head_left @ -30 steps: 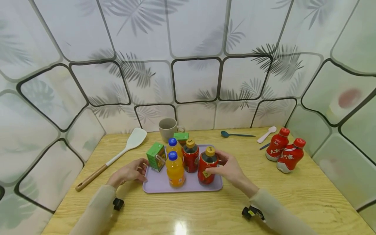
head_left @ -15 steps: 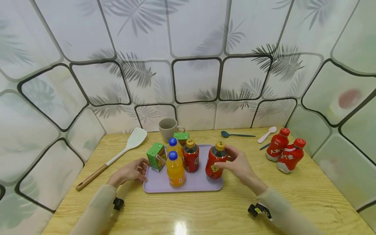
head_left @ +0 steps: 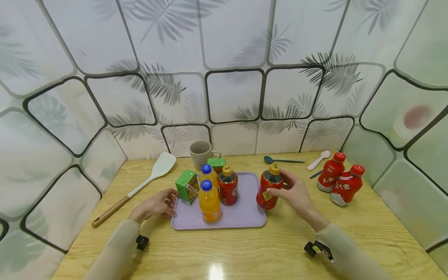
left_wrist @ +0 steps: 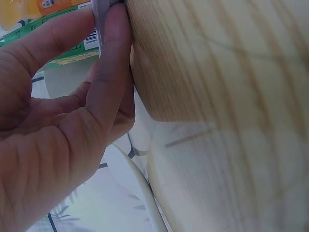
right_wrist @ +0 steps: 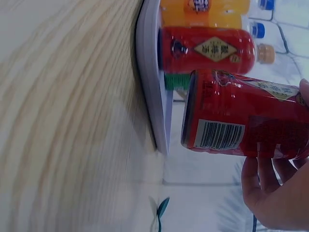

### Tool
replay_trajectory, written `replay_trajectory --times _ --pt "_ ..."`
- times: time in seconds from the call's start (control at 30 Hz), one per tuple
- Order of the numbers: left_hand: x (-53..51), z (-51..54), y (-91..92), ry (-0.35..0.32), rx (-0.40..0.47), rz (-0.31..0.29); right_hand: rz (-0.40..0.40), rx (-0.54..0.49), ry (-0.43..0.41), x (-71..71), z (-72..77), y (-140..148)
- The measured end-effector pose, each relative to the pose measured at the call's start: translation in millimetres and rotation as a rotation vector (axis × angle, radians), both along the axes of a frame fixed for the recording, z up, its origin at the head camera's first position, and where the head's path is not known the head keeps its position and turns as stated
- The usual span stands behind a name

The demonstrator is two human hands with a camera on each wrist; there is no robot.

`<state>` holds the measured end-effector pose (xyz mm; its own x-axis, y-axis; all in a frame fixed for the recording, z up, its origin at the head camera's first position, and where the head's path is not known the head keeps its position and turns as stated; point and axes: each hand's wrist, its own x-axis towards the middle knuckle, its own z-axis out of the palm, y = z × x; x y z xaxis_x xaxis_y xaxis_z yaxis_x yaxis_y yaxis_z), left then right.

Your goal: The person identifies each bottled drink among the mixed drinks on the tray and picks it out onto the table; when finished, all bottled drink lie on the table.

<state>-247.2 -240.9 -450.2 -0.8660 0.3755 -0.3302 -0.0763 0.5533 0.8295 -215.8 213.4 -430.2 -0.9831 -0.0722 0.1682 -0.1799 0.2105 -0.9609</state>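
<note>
Gripped by the right fingers (right_wrist: 267, 178), the red bottle (head_left: 268, 191) has shifted rightward — left fingers (left_wrist: 110, 72) still pinch the tray (head_left: 241, 217).

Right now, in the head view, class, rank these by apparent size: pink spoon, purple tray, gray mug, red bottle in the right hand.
Largest to smallest as they look:
1. purple tray
2. red bottle in the right hand
3. gray mug, partly hidden
4. pink spoon

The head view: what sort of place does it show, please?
Probably a staged tabletop area, though not certainly: a leaf-patterned backdrop rises behind and beside the wood-grained table, which bears a lilac tray.
</note>
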Motion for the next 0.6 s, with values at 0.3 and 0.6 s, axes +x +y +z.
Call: replay_trajectory --times 0.3,0.6 --pt "-1.4 -1.5 0.0 0.017 -0.011 0.005 -0.083 -0.003 -0.006 -2.6 -2.3 23.2" --pt "-0.7 -1.6 0.3 0.009 -0.004 0.004 -0.186 0.013 0.002 -3.9 -1.0 38.3"
